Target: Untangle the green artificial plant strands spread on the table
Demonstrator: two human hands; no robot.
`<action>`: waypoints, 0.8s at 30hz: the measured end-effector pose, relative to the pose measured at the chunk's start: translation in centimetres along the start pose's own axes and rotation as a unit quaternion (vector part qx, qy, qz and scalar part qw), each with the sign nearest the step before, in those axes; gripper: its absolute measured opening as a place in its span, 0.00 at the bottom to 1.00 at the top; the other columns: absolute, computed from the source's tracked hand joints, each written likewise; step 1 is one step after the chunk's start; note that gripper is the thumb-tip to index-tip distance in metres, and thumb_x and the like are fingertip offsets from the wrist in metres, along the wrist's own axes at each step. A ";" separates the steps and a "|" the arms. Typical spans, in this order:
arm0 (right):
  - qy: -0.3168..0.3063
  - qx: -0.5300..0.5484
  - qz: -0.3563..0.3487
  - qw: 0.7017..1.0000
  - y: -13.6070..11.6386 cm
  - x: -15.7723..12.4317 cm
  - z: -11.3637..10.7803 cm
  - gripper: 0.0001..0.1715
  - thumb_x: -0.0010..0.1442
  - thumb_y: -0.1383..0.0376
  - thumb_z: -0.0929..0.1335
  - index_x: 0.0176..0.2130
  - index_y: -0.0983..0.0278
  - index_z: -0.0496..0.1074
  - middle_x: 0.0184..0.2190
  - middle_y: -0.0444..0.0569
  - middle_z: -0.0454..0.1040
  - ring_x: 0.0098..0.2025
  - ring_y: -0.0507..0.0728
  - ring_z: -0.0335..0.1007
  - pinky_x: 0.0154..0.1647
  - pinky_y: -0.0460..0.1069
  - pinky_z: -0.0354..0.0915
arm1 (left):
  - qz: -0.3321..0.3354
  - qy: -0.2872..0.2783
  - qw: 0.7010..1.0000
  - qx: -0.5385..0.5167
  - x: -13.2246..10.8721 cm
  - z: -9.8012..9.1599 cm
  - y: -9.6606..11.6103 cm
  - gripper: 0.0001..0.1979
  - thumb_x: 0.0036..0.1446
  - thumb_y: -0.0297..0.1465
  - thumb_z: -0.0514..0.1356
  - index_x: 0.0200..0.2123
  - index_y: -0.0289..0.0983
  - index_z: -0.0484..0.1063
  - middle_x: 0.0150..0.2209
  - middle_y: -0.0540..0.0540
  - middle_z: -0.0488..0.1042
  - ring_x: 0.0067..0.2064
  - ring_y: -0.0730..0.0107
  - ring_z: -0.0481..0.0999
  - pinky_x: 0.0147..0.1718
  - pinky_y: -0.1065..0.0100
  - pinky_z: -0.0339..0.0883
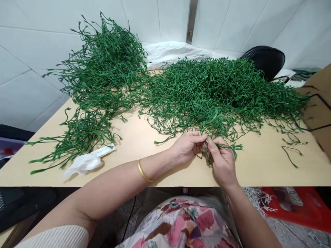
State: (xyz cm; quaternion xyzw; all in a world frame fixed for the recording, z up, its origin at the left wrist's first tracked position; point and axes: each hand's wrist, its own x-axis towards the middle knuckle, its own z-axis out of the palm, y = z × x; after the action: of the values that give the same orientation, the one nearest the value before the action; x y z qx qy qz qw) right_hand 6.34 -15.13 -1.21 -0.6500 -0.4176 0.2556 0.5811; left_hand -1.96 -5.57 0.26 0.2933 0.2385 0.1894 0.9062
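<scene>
My left hand (186, 146) and my right hand (222, 159) meet above the front middle of the table, thumbs and fingertips pinched together. Between them they hold thin green plastic stems (234, 147), whose ends stick out to the right and below the fingers. Just beyond my hands lies a wide heap of tangled green stems (207, 89). Another tall pile of green stems (103, 62) stands at the back left, and a looser bunch (82, 134) is spread in front of it. My fingertips partly hide the held stems.
A crumpled white cloth (86, 162) lies at the table's (144, 172) front left. Loose stems (292, 156) are at the right. Behind the heap are white sheeting (173, 51) and a black rounded object (269, 60). A cardboard box (318, 113) borders the right edge; a red crate (307, 210) sits below.
</scene>
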 end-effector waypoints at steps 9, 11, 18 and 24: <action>-0.032 0.239 0.013 0.970 -0.5 0.1 -0.6 0.16 0.54 0.60 0.67 0.22 0.63 0.58 0.17 0.38 0.56 0.18 0.46 0.53 0.18 0.43 0.51 | -0.023 -0.041 0.999 -0.028 -0.9 0.5 0.3 0.08 0.44 0.24 0.61 0.19 0.32 0.64 0.20 0.48 0.69 0.21 0.77 0.68 0.24 0.73 0.60; -0.047 0.263 -0.003 0.964 -0.8 -0.1 -0.5 0.17 0.55 0.58 0.65 0.22 0.62 0.56 0.15 0.37 0.53 0.17 0.46 0.51 0.20 0.45 0.53 | -0.019 -0.026 0.998 -0.057 -0.5 0.1 0.8 0.07 0.47 0.24 0.59 0.20 0.32 0.64 0.18 0.49 0.67 0.20 0.79 0.66 0.23 0.74 0.59; -0.107 0.184 -0.006 0.977 -1.0 0.5 -0.2 0.13 0.58 0.60 0.63 0.25 0.62 0.60 0.19 0.39 0.59 0.21 0.48 0.57 0.24 0.46 0.57 | 0.081 -0.005 0.994 -0.067 1.8 -1.6 2.8 0.05 0.51 0.26 0.57 0.24 0.32 0.65 0.22 0.48 0.69 0.23 0.78 0.67 0.25 0.73 0.62; -0.116 -0.013 -0.031 0.993 -2.5 4.8 -1.5 0.10 0.56 0.60 0.65 0.27 0.64 0.67 0.21 0.42 0.65 0.23 0.49 0.62 0.24 0.45 0.60 | 0.118 -0.008 0.993 -0.026 1.9 -2.2 3.5 0.06 0.48 0.28 0.60 0.25 0.32 0.65 0.23 0.48 0.70 0.24 0.77 0.70 0.29 0.70 0.65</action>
State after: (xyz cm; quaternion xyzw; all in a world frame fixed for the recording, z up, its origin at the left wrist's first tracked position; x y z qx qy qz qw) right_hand 9.49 -11.97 2.21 -0.6108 -0.5052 0.3057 0.5276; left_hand -2.29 -1.05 0.28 0.2968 0.1899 0.2992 0.8868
